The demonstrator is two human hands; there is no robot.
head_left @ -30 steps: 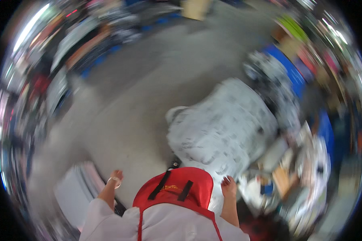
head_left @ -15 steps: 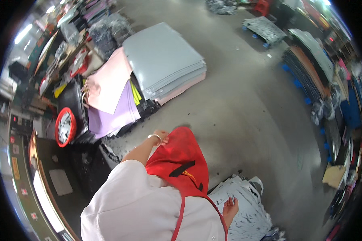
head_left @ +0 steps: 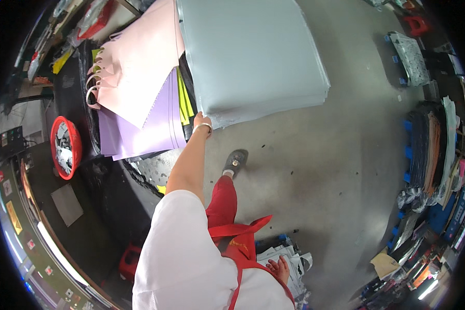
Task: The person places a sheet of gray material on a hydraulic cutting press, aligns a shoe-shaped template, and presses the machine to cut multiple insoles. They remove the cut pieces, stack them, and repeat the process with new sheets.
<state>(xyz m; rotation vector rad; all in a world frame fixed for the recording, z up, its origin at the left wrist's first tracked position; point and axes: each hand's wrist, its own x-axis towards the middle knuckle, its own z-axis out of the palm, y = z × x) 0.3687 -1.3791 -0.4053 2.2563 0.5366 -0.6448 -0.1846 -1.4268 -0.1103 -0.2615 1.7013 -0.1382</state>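
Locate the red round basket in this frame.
In the head view, the red round basket sits far left on a dark surface, beside the purple sheets and well left of the left hand.

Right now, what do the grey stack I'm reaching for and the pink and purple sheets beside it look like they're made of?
The grey stack looks like thin, matte plastic or nonwoven sheets: smooth faces, fine layered edge lines, slight droop at the corner by your left hand. The pink sheets carry loop handles, so probably soft nonwoven bags. The purple sheets look alike, flat and matte; the exact material is uncertain.
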